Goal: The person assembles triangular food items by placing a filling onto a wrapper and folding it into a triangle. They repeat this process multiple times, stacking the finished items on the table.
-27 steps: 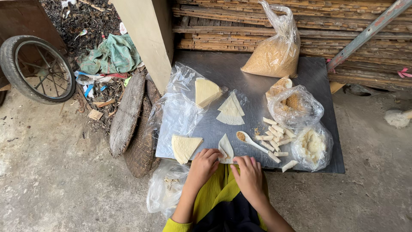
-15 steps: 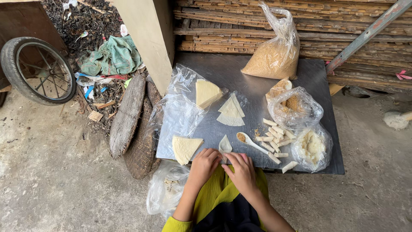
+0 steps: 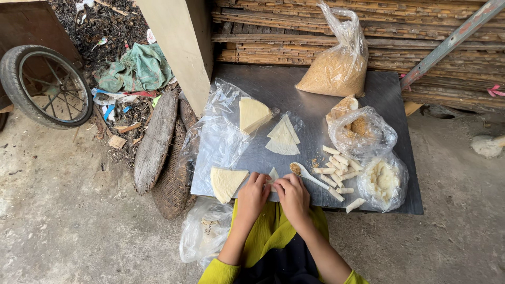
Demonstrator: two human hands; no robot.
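Observation:
My left hand (image 3: 253, 195) and my right hand (image 3: 292, 194) meet at the near edge of a grey metal tabletop (image 3: 294, 89), both pinching one pale triangular wrapper (image 3: 273, 175). A stack of the same wrappers (image 3: 226, 182) lies just left of my left hand. Two more wrapper stacks (image 3: 282, 139) (image 3: 252, 113) lie further back on clear plastic. A white spoon (image 3: 306, 174) with brown filling rests right of my hands. Several finished white rolls (image 3: 337, 171) lie beyond it.
A big bag of brown crumbs (image 3: 336, 68) stands at the back. Two open bags, one with brown filling (image 3: 363, 134), one with white filling (image 3: 384, 181), sit at the right. A wheel (image 3: 44, 87), a woven basket (image 3: 171, 176) and a plank (image 3: 154, 142) lie at the left.
My right hand has moved left to join my left hand. Both now close around the small wrapper, which was lying flatter and more exposed before.

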